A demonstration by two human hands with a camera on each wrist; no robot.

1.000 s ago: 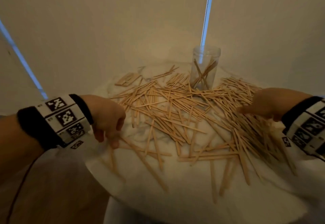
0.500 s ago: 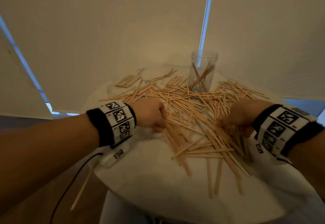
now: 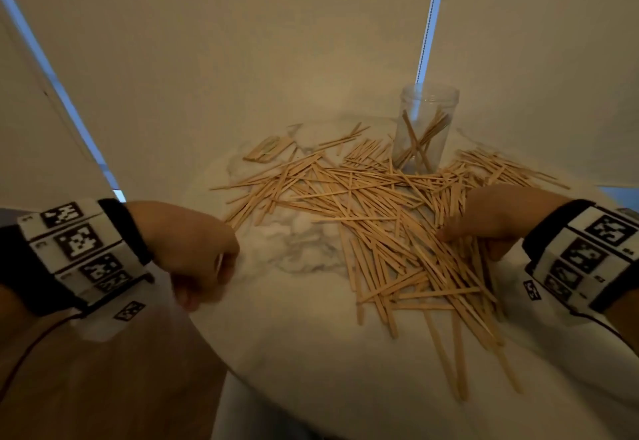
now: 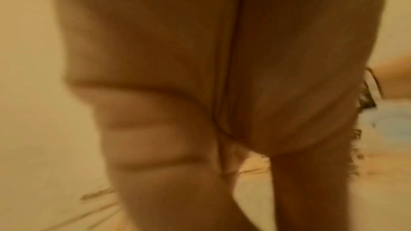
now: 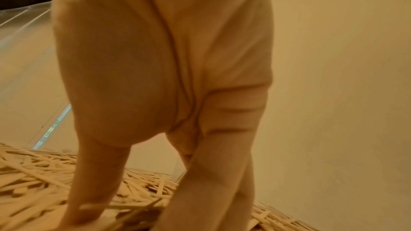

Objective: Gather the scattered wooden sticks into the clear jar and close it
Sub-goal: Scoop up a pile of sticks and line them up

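Many thin wooden sticks [image 3: 390,232] lie heaped across the white marbled round table [image 3: 304,363]. The clear jar [image 3: 427,128] stands upright and lidless at the back, with a few sticks leaning inside it. My right hand [image 3: 449,236] rests on the right side of the heap, thumb and straight fingers spread down onto the sticks [image 5: 35,178], as the right wrist view shows [image 5: 144,201]. My left hand [image 3: 202,284] hovers blurred at the table's left edge, away from the heap. Its fingers hang loose and hold nothing [image 4: 251,191].
A small flat bundle of sticks [image 3: 268,151] lies apart at the back left. A few long sticks [image 3: 449,353] point toward the front edge. Pale blinds close off the back, with a bead chain [image 3: 428,17] hanging above the jar.
My left hand has drawn back from the heap to the table's left edge, leaving a bare marbled patch where it swept sticks rightward. My right hand stays on the heap's right side.
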